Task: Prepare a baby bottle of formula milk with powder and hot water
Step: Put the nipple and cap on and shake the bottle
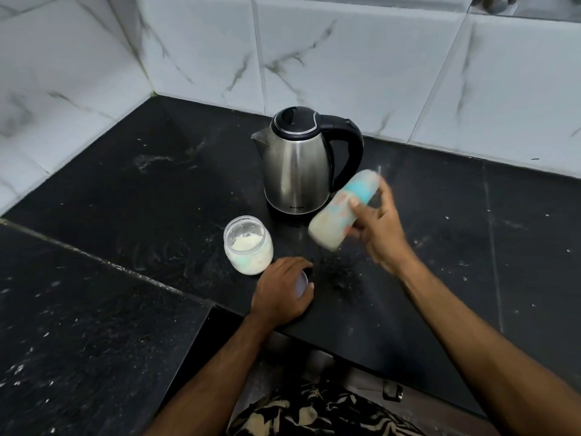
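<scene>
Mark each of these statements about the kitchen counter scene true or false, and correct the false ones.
1. The right hand grips the baby bottle, tilted. True.
2. The powder jar has its lid on. False: it stands open, powder showing.
3. The electric kettle stands behind the jar, lid closed. True.
4. The left hand holds the kettle handle. False: it rests over a small round lid on the black counter.
5. The bottle stands on the counter. False: it is held above it.

Black speckled counter (125, 199) bears a steel kettle (297, 171); an open powder jar (248, 245) stands near.
</scene>
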A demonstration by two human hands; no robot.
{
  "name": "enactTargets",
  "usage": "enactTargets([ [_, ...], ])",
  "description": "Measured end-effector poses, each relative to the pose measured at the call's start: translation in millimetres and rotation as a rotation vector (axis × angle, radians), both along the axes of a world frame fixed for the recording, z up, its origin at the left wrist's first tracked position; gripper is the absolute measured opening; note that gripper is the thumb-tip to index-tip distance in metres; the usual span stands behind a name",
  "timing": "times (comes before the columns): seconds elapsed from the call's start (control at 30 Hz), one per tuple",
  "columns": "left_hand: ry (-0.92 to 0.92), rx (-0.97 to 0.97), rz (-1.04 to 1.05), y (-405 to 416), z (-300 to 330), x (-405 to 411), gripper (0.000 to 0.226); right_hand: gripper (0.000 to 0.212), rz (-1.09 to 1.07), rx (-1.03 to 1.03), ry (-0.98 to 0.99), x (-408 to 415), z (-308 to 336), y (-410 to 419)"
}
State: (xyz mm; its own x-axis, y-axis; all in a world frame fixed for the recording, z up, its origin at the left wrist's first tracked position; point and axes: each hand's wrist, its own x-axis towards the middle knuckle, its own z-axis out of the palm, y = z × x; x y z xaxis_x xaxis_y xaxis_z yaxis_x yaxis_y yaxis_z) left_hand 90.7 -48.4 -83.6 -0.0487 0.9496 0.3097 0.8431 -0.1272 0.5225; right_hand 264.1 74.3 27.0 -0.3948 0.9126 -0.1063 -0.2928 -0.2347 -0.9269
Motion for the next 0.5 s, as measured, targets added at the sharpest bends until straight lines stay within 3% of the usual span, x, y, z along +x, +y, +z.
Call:
enactTargets([
  [0.07, 0.005, -0.006, -0.017, 1, 2, 0, 0.041, 0.084, 0.290, 0.107, -0.222, 2, -3, -18],
  [0.13, -0.004, -0.039, -0.020, 2, 1, -1, 0.042, 0.083, 0.421, 0.183, -0.312, 6, -6, -20],
  [0.33, -0.011, -0.012, 0.009, 0, -4, 0, 0.039, 0.076, -0.099, 0.007, 0.052, 3, 2, 12],
  [0.4, -0.001, -0.025, 0.005, 0, -3, -1, 0.041, 0.077, 0.014, 0.048, -0.042, 4, 2, 0],
  [0.5, 0.009, -0.064, -0.010, 2, -2, -2, 0.045, 0.079, 0.353, 0.188, -0.329, 9, -3, -16],
])
